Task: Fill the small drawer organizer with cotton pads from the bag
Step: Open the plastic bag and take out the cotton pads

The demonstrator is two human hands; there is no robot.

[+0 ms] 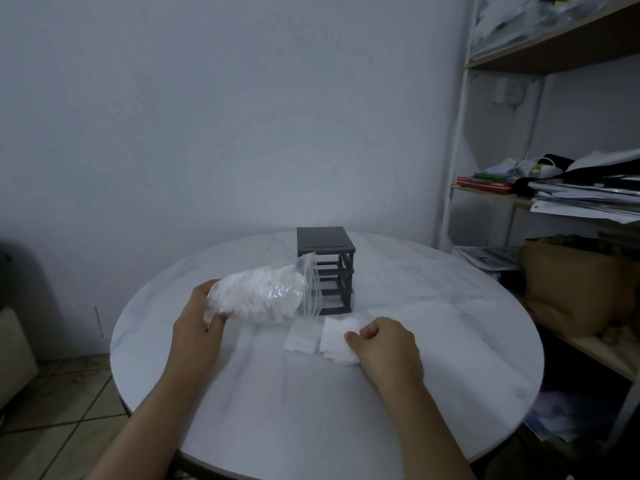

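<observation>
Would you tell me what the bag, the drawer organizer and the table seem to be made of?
Bag: thin clear plastic film, glossy; the pads show through.
Drawer organizer: probably rigid plastic, matte dark grey, thin struts.
Table: smooth white with faint grey veins; marble or imitation, unclear.

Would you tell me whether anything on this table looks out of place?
Two small heaps of cotton pads lie loose on the table, not in the drawer organizer, whose slots seem open and drawerless. The bag, held by the left hand, lies on its side.

left hand (197,323) gripping, right hand (388,344) pinching
</observation>
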